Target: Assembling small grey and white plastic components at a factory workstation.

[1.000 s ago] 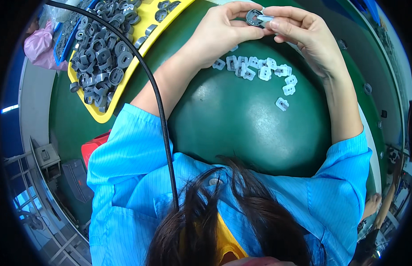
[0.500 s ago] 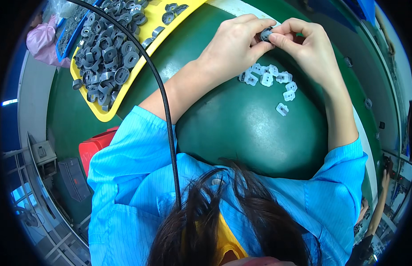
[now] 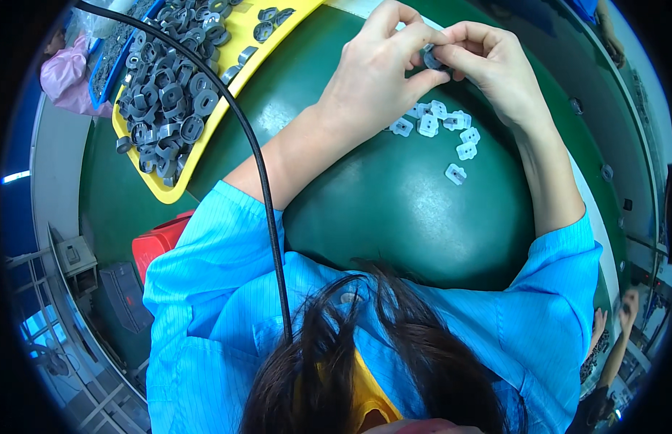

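Note:
A small dark grey plastic part (image 3: 431,58) is held between both hands at the far side of the green table (image 3: 423,224). My left hand (image 3: 383,72) pinches it from the left between thumb and fingers. From the right, my right hand (image 3: 491,69) grips the same part with its thumb and curled fingers. Fingertips cover much of the part. Just nearer than the hands lie several translucent white plastic pieces (image 3: 428,125), most in a loose cluster, with one piece (image 3: 455,173) set apart toward me.
A yellow tray (image 3: 169,194) full of grey plastic parts (image 3: 166,94) stands at the far left. Beyond it is a blue bin (image 3: 97,98). A red container (image 3: 159,242) sits by my left elbow. A black cable (image 3: 260,163) crosses over my left forearm. Another person's hand (image 3: 629,307) shows at the right.
The grey part appears turned within my fingers, and my left fingers are raised higher around it. The tray and white pieces sit slightly further left in the picture.

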A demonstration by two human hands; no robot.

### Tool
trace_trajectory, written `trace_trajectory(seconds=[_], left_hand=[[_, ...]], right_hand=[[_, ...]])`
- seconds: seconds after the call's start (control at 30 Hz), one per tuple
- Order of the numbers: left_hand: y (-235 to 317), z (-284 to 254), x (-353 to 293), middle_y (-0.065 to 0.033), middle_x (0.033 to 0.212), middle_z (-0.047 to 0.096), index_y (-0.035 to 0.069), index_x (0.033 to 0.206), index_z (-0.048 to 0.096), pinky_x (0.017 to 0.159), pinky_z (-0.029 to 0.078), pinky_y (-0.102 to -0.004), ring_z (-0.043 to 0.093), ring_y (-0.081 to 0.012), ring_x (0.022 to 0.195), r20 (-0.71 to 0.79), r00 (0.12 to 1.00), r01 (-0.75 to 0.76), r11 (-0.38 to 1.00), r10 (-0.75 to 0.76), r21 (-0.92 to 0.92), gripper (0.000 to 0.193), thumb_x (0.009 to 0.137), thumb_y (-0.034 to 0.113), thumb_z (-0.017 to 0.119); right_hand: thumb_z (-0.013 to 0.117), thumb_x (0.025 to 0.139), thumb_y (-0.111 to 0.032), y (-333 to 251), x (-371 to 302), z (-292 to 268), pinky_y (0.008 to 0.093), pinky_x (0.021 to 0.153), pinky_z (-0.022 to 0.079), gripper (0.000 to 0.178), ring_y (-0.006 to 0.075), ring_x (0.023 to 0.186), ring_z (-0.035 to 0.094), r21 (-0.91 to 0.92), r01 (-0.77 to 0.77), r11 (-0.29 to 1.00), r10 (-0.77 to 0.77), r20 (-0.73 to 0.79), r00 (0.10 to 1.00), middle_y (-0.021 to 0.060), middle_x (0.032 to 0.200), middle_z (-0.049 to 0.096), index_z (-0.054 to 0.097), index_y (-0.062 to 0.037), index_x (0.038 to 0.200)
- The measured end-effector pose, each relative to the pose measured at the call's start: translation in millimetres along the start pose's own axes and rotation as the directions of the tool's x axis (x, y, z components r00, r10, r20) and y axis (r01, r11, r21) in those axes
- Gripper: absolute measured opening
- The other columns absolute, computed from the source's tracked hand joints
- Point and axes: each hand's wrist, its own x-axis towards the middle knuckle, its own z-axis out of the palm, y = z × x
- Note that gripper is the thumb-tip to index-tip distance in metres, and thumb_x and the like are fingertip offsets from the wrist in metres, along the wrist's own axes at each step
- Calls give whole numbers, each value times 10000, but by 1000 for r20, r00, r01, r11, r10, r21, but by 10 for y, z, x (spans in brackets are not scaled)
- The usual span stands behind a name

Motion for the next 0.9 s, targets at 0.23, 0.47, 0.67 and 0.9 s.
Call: trace_trajectory(seconds=[0.23,0.47,0.67,0.9], left_hand=[[-153,-136,81,-75,941,624,66,1074,693,707,529,-306,628,-204,791,140,953,-270,963,268,-3,395,695,70,804],[-190,-261,152,-121,1007,623,22,1141,624,809,500,-390,623,-292,907,287,860,-459,886,422,71,372,780,65,702],[-107,-115,92,-24,1003,609,107,1034,664,957,374,-394,584,-184,972,60,937,-350,931,345,101,282,777,191,744],[-281,-522,244,-155,998,626,16,1080,647,837,505,-440,625,-338,920,5,1000,19,866,-25,499,330,768,109,698]], right_hand=[[722,823,-140,-92,-23,-132,202,685,509,194,76,705,627,42,-150,988,142,154,978,42,799,684,662,-2,944],[621,739,-30,-170,-55,23,239,680,481,176,87,700,598,-363,83,928,-51,96,994,38,751,654,643,16,908],[609,819,-98,-28,-9,-39,199,739,441,229,62,805,557,323,-77,943,7,213,977,4,903,622,631,-25,1036],[627,815,-157,143,80,-280,210,697,396,229,54,765,506,155,-114,981,139,-161,977,-18,847,595,633,-64,1024]])
